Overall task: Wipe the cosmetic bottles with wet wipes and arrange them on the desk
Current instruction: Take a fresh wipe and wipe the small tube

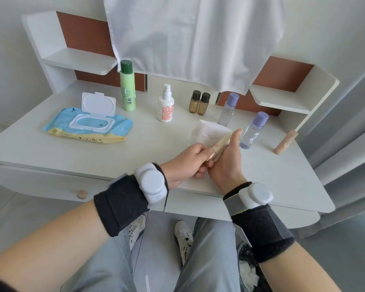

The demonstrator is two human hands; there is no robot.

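Note:
My left hand [188, 160] pinches the near end of a slim cream cosmetic tube [220, 143] above the white desk [93, 152]. My right hand [228, 157] holds a white wet wipe [209, 131] around the tube's far part, thumb pointing up. Standing at the back are a green bottle [127, 87], a white pump bottle [166, 106], two small brown bottles [199, 102] and two clear bottles with purple caps [228, 109] [253, 130]. A beige tube [285, 142] stands at the right.
A blue and yellow wet wipe pack [86, 125] lies at the left with its lid flipped up. A white cloth [194, 39] hangs over the back of the desk. Side shelves [78, 60] [282, 98] flank it. A drawer knob [82, 194] sits below the front edge.

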